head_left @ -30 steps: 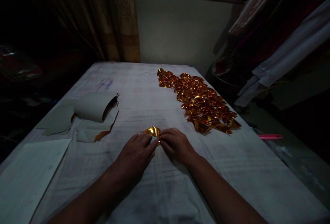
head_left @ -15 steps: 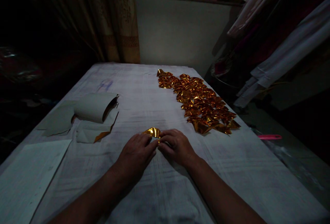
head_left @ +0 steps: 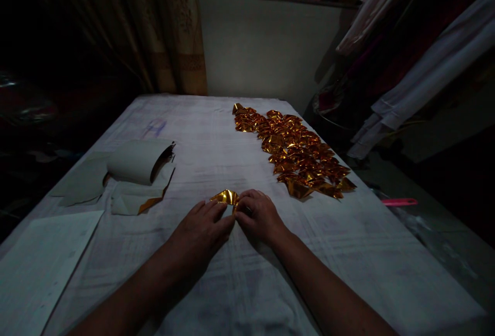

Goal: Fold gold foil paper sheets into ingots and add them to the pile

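Note:
A small sheet of shiny gold foil paper [head_left: 225, 196], bent up along its far side, lies between my hands near the middle of the bed-like cloth surface. My left hand [head_left: 209, 222] is closed on its near left part, thumb and fingers close together. With fingers and thumb pinched, my right hand [head_left: 257, 213] grips the paper's right end. The fingers hide much of the near edge. To the right and farther off lies a pile of folded gold foil pieces [head_left: 297, 145], several of them overlapping.
Curled pale-backed sheets [head_left: 131, 160] lie on the left, one showing gold at its edge. Nearer is a flat white sheet [head_left: 50, 264]. A plaid cloth [head_left: 209, 134] covers the surface. Clothes [head_left: 425, 78] hang at right, a curtain [head_left: 170, 31] at back left. A pink handle [head_left: 400, 202] shows beyond the right edge.
The view has shifted slightly. My right fingers have curled in a little more at the foil paper's right end, and my left hand has stayed nearly in place.

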Motion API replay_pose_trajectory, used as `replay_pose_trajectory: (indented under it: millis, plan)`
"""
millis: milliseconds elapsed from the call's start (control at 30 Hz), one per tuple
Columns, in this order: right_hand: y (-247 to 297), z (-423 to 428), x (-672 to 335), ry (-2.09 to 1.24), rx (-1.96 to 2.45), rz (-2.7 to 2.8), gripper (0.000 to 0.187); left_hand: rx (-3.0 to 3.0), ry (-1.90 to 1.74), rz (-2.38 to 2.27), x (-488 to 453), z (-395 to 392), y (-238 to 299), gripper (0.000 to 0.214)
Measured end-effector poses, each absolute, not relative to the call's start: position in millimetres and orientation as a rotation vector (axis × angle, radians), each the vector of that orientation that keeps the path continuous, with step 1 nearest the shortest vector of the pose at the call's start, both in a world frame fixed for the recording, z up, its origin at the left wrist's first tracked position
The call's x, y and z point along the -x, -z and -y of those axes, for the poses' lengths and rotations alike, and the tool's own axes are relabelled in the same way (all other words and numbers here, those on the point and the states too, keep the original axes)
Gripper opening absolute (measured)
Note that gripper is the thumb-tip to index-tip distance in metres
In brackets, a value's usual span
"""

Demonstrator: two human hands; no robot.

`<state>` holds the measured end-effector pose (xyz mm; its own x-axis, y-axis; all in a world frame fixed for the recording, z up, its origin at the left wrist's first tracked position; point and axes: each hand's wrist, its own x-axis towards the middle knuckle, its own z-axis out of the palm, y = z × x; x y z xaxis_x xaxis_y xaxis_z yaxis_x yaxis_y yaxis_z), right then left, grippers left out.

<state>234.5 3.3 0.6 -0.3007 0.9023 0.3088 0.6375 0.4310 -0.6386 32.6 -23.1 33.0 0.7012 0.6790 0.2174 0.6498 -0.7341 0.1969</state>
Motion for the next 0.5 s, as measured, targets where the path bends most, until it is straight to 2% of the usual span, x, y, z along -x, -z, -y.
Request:
replay_pose_trajectory:
  millis: [167,367,500]
  plan:
    - [-1.3,-4.8,-233.7,-0.561,1.315,2.061,0.018,-2.792,-0.387,-1.112,-32.8,23.5,-29.8,0.028]
    - [0.9,-11.5,-241.3,-0.647,1.265,2.033,0.02,-2.766,-0.401,-1.104,-30.7,23.4,-27.6,0.018]
    - [4.6,-14.9,-246.1,-0.686,1.228,2.019,0.021,-2.709,-0.452,-1.058,-26.3,21.1,-25.6,0.02]
